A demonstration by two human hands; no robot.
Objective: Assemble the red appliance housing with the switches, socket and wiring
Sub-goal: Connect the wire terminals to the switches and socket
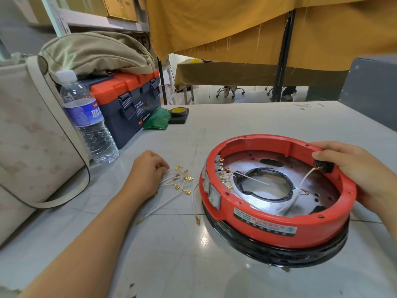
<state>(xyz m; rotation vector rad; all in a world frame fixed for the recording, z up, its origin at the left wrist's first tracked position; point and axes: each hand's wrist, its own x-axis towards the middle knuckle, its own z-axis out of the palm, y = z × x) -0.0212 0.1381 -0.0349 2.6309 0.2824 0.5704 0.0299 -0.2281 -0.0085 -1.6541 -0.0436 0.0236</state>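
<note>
The round red housing (268, 224) lies open side up on the table, on a black ring. Rocker switches (211, 191) sit in its left wall, with brass terminals behind them inside. A black socket (325, 167) sits in the right wall with a white wire (307, 176) running from it. My right hand (352, 168) grips the right rim over the socket, thumb on the inner side. A loose bunch of white wires with brass terminals (180, 183) lies on the table left of the housing. My left hand (148, 171) rests on that bunch, fingers curled and pinching wires.
At the left stand a water bottle (86, 117), a beige bag (32, 136) and a blue-orange toolbox (129, 104) with a khaki bag on top. A green packet (156, 119) and yellow tape roll (179, 111) lie behind. A grey box (371, 93) stands far right.
</note>
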